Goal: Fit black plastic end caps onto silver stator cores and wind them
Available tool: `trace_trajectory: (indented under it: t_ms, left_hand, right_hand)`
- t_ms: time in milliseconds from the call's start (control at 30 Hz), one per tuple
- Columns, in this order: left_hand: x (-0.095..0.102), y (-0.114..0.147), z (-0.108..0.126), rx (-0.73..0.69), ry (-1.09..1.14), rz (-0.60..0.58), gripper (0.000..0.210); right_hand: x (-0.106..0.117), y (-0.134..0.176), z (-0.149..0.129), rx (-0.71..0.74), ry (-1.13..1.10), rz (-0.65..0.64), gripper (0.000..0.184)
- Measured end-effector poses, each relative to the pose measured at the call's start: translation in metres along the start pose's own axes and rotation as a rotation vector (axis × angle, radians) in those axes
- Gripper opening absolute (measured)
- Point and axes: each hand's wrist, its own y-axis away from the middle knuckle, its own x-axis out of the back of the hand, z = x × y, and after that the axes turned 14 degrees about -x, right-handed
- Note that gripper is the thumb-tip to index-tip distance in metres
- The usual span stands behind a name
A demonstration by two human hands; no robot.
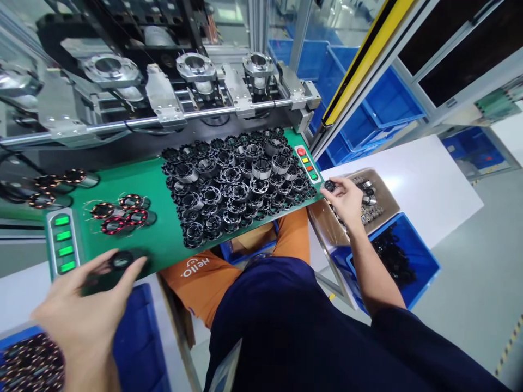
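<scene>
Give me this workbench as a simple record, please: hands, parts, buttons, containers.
Left hand: grips a dark round part, slightly blurred
Right hand: pinches a small dark piece near the cardboard box
Bench middle: many black-and-silver rings packed together on a green surface
Bench left: copper-wound parts
Buttons: four lit green on the left panel; mixed colours on the right panel
Right side: cardboard box with metal parts; blue bin with black pieces

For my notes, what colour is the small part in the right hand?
The small part looks mostly black (head view).
</scene>
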Motion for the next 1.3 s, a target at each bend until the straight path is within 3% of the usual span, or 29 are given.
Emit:
trace_trajectory:
  t_ms: [133,233,333,433,533,800,900,1000,1067,1133,1233,1300]
  left_hand:
    - [-0.004,0.002,-0.001,0.173,0.199,0.027,0.052]
    - [0.0,0.0,0.0,0.18,0.268,0.016,0.061]
    - [0.008,-0.003,0.004,0.147,0.232,0.0,0.052]
    - [0.017,-0.005,0.014,0.154,0.273,0.087,0.051]
    - [0.019,-0.004,0.023,0.16,0.326,0.143,0.057]
    - [-0.011,0.004,0.001,-0.046,-0.069,0.027,0.044]
    - [-0.012,0.011,-0.001,-0.072,-0.099,0.071,0.047]
    - [-0.004,0.014,0.003,-0.101,-0.076,-0.02,0.04]
    - [0.009,0.004,0.007,-0.098,-0.037,-0.076,0.037]
    - [0.029,-0.02,0.012,-0.083,-0.005,-0.039,0.044]
    - [0.065,-0.088,0.024,-0.114,0.068,0.111,0.064]
    - [0.086,-0.148,0.032,-0.191,0.137,0.16,0.075]
  right_hand:
    - [0.005,-0.003,0.0,0.032,0.004,-0.024,0.062]
    - [0.013,-0.002,-0.002,0.06,-0.024,-0.012,0.064]
    - [0.021,0.003,-0.005,0.12,-0.027,-0.015,0.059]
    - [0.026,0.008,-0.008,0.158,-0.019,0.004,0.053]
    - [0.026,0.01,-0.005,0.147,-0.034,0.052,0.061]
    - [-0.002,0.003,0.014,0.139,0.039,0.08,0.06]
    - [-0.005,0.003,0.014,0.146,0.039,0.096,0.068]
    - [0.003,0.001,0.004,0.166,0.036,0.052,0.07]
    - [0.014,-0.005,-0.017,0.212,0.022,0.042,0.067]
    - [0.029,-0.016,-0.054,0.287,-0.014,0.074,0.064]
    - [0.043,-0.035,-0.146,0.502,-0.073,0.09,0.062]
    - [0.035,-0.045,-0.224,0.759,-0.038,0.012,0.06]
